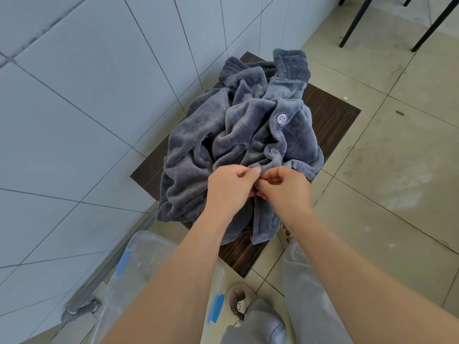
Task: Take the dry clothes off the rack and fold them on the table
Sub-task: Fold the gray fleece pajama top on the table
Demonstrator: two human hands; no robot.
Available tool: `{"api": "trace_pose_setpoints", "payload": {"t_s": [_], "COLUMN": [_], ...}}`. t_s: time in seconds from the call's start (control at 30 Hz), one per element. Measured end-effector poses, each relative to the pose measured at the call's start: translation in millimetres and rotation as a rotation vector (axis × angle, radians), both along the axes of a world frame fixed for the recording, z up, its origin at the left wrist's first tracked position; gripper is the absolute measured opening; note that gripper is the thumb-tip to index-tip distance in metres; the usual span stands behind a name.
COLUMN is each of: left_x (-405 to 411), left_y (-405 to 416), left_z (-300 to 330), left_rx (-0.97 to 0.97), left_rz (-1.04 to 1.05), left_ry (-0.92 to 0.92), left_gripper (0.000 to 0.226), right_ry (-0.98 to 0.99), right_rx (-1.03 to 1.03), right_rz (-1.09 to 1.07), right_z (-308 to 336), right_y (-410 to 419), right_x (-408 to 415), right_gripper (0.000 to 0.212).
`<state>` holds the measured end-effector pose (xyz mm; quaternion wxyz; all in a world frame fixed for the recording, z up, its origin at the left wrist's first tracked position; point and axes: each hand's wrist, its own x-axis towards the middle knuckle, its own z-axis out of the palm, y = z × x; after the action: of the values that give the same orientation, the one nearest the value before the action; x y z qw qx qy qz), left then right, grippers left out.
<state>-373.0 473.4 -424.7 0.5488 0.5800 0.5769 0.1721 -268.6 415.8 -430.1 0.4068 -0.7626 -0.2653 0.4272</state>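
Fleece pajama top [238, 135] lies bunched on the dark counter [332, 115], mid-frame; left hand [229, 188] and right hand [285, 188] pinch its placket together. Finish fastening, then spread flat before folding

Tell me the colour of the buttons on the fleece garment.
Pale lilac buttons on the slate-blue fleece garment, clearest in the head view.

Plush matt fleece garment [218, 135] – dark wood-grain table [330, 115], smooth

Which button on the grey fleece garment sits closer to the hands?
The lower, half-hidden button, just above both hands; the fully visible four-hole button sits farther up.
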Motion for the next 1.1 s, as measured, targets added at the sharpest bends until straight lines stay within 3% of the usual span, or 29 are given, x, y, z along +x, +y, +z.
{"api": "trace_pose_setpoints", "payload": {"t_s": [0.17, 0.23, 0.33, 0.43, 0.47, 0.5, 0.53, 0.6, 0.67, 0.73, 0.83, 0.9, 0.97, 1.03, 1.1], "left_x": [2, 1, -1, 1, 2, 0, -1, -4, -3, 4, 16, 23, 31, 40, 49], "left_y": [2, 5, 7, 5, 6, 7, 8, 9, 13, 21, 47, 73, 98, 117, 126], "left_z": [-4, -5, -6, -7, -8, -8, -8, -6, -6, 0, 9, 8, 4, -4, -11], "left_rx": [0.072, 0.065, -0.007, -0.114, -0.190, -0.262, -0.310, -0.282, -0.075, 0.190, 0.554, 0.648, 0.615, 0.467, 0.203], "left_rz": [-0.055, -0.042, 0.030, 0.089, 0.090, 0.064, 0.011, -0.141, -0.233, -0.150, 0.116, 0.207, 0.144, 0.025, -0.041], "left_ry": [0.102, 0.107, 0.061, -0.038, -0.088, -0.103, -0.067, 0.138, 0.351, 0.376, 0.321, 0.328, 0.396, 0.442, 0.499], "left_gripper": [0.009, 0.008, 0.008, 0.019, 0.018, 0.015, 0.010, 0.004, 0.014, 0.015, 0.005, 0.023, 0.043, 0.056, 0.058], "right_ry": [-0.173, -0.119, 0.222, 0.790, 0.882, 0.861, 0.716, 0.226, -0.115, -0.222, -0.274, -0.115, 0.293, 0.631, 0.615], "right_rx": [-0.006, -0.003, 0.003, -0.062, -0.114, -0.172, -0.245, -0.333, -0.270, -0.132, -0.044, -0.038, -0.023, -0.001, -0.145], "right_rz": [0.084, 0.064, -0.020, -0.282, -0.320, -0.286, -0.177, 0.029, -0.062, -0.227, -0.272, -0.314, -0.431, -0.474, -0.272], "right_z": [-6, -4, 3, 4, 4, 2, -1, -5, -7, -9, -8, -11, -8, -15, -22], "right_y": [-2, -1, 1, 6, 7, 8, 9, 11, 17, 28, 52, 74, 100, 124, 138], "right_x": [-4, -1, 5, 10, 13, 16, 20, 29, 40, 54, 77, 97, 112, 122, 125], "right_gripper": [0.009, 0.007, 0.006, 0.010, 0.012, 0.014, 0.015, 0.015, 0.008, 0.011, 0.020, 0.041, 0.058, 0.047, 0.052]}}
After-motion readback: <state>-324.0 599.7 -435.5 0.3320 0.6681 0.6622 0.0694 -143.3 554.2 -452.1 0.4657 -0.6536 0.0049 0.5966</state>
